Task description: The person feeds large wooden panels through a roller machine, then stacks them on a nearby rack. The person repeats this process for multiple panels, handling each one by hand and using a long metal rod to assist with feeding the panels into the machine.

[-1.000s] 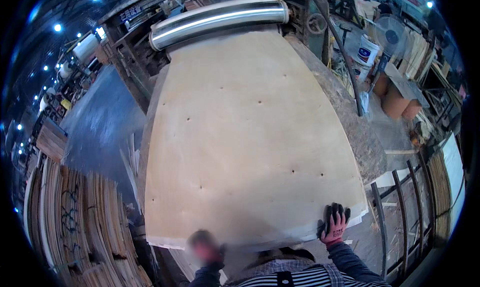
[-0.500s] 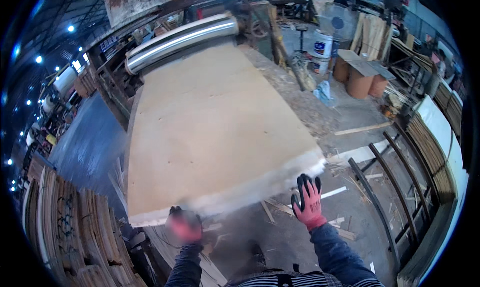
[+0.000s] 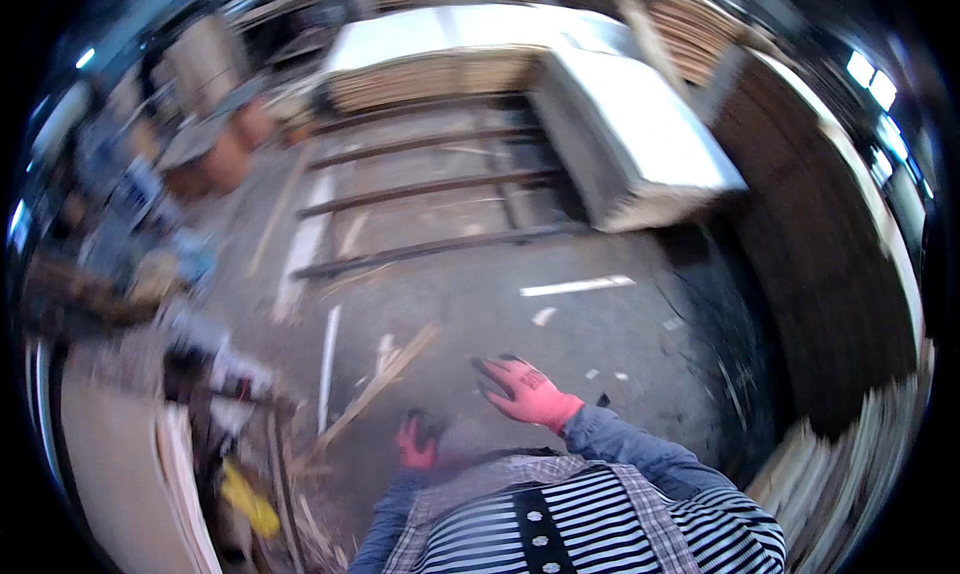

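Note:
My right hand [image 3: 530,392], in a pink glove with dark fingertips, is held out over the floor in front of my body. Its fingers are stretched and hold nothing. Lower and to the left is my left hand [image 3: 416,442] in a matching glove, somewhat blurred, with its fingers apart and nothing seen in them. A pale wood sheet [image 3: 115,444] with layered edges lies at the lower left, apart from both hands. Wood strips [image 3: 385,379] lie on the floor just beyond the left hand.
Ahead is a floor rack of dark metal rails [image 3: 430,186]. White-topped sheet stacks [image 3: 650,124] stand behind it and to its right. A tall dark stack [image 3: 810,224] rises on the right, with veneer edges [image 3: 830,494] below. Brown drums [image 3: 215,159] stand far left.
My view has swung right, from the pale sheet by the roller to the rails and stacks. Both hands are now away from the sheet's near edge.

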`<state>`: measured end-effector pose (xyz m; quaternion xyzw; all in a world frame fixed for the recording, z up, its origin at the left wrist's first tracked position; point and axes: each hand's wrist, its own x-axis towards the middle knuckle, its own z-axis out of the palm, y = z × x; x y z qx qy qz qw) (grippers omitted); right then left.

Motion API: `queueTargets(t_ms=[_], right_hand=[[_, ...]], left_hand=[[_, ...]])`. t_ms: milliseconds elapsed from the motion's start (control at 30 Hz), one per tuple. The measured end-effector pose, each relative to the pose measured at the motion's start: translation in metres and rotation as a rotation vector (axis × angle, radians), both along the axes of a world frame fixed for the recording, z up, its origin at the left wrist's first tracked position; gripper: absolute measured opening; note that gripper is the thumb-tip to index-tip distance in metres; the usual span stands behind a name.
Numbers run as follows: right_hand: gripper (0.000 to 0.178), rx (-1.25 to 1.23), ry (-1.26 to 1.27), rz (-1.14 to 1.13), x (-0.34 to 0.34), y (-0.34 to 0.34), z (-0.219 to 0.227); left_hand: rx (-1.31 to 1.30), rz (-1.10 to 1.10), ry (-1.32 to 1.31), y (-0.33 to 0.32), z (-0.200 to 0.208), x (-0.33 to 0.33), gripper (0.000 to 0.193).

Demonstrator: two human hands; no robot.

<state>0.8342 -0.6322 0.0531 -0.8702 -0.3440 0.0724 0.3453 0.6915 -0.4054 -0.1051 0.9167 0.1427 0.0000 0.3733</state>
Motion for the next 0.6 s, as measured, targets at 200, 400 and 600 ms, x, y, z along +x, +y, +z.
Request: queueTargets(t_ms=[200, 400, 600], right_hand=[[0.047, -0.141, 0.138, -0.649, 0.069, -0.193, -0.054], [0.052, -0.317, 0.545, -1.282, 0.024, -0.329, -0.085], [0.053, -0.239, 0.894, -1.536, 0.018, -0.371, -0.125]], left_hand=[[-0.044, -0.256, 0.082, -0.044, -0.031, 0.208, 0.049], [-0.168, -0.452, 0.093, -0.205, -0.011, 0.438, 0.05], [-0.263, -0.753, 0.155, -0.403, -0.057, 0.627, 0.059]])
